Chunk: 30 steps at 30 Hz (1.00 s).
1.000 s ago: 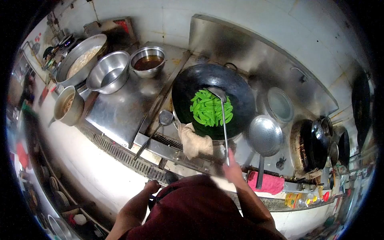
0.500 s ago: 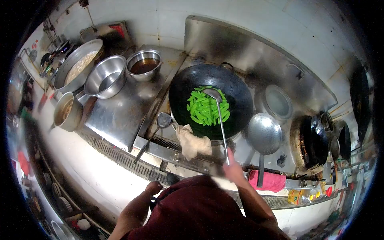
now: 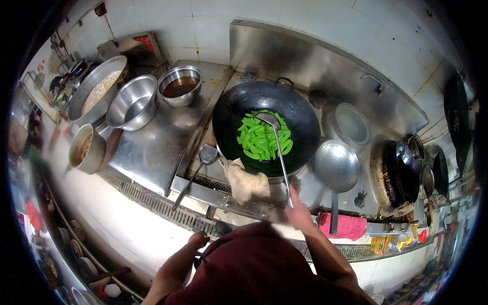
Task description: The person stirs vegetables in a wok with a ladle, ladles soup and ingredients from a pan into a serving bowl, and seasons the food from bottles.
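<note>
My right hand (image 3: 299,216) is wrapped round the handle of a long metal ladle (image 3: 278,145), whose bowl rests on green pea pods (image 3: 260,138). The pods lie in a large black wok (image 3: 300,117). A beige cloth (image 3: 246,182) hangs over the wok's near rim. My left hand (image 3: 198,240) is low beside the dark red clothing at the counter's front; its fingers look curled, and what they hold, if anything, is hidden.
Left of the wok are a spatula (image 3: 192,178), a bowl of dark liquid (image 3: 180,87), a steel bowl (image 3: 133,104), a large basin (image 3: 76,108) and a pot (image 3: 96,155). To the right are a perforated strainer (image 3: 336,166), a pink cloth (image 3: 351,227) and a blackened wok (image 3: 404,175).
The view has shifted slightly. The ladle's bowl has moved a little to the left over the pods since the earliest frame, with my right hand still round its handle.
</note>
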Available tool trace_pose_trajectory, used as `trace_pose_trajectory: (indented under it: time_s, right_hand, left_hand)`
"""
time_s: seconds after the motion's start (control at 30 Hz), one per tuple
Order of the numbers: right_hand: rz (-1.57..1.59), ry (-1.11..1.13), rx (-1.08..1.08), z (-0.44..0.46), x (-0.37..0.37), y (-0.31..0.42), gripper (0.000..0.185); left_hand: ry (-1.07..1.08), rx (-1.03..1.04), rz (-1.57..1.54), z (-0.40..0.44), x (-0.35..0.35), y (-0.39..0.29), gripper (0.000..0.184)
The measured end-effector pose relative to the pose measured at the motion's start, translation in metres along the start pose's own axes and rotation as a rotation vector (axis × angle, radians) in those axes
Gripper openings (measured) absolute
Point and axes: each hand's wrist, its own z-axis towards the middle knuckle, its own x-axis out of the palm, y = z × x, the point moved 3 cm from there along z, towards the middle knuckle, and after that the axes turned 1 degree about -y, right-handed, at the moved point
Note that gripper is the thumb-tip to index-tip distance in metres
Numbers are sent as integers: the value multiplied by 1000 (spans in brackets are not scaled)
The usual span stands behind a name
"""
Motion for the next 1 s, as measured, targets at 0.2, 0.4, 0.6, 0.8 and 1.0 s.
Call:
trace_pose_trajectory:
  time_s: [0.2, 0.4, 0.6, 0.8, 1.0]
  right_hand:
    - [21, 28, 3, -2, -6, 8, 79]
    - [25, -10, -31, -1, -3, 2, 72]
    - [63, -3, -19, 3, 2, -4, 77]
    - [119, 54, 49, 1, -4, 4, 75]
    - [112, 78, 82, 0, -8, 9, 76]
  left_hand:
    - [29, -206, -155, -46, -64, -58, 46]
    - [35, -224, -179, -51, -67, -65, 41]
    - [62, -245, -201, -55, -70, -69, 39]
    - [41, -257, -164, -47, -56, -60, 40]
    - [61, -238, -141, -54, -68, -72, 41]
